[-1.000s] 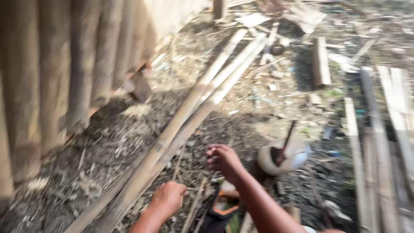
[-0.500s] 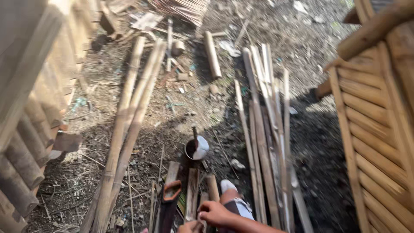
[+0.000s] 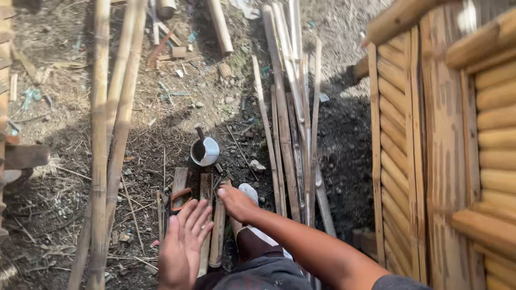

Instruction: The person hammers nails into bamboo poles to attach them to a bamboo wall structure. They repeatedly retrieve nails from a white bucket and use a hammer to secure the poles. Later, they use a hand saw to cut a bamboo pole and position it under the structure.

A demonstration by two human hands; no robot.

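I see my left hand spread flat, fingers apart and palm down, holding nothing; it hovers over the short split bamboo pieces lying side by side on the dirt. My right hand reaches forward with the fingers curled downward onto the far ends of those same pieces. I cannot tell whether it has closed on one or only touches them.

By my reading the work is at an early stage: the short pieces lie loose on the ground, none lifted, none joined to anything.

Just left of my left hand lies a small hand saw with an orange handle. Beyond my right hand stands a white round pot with a dark stick in it. A white-toed shoe sits just right of that hand. Farther right, a bundle of long thin bamboo slats runs away from me, close enough to crowd a sideways reach. Two long whole bamboo poles lie well to the left, and a slatted bamboo wall panel stands at the far right.
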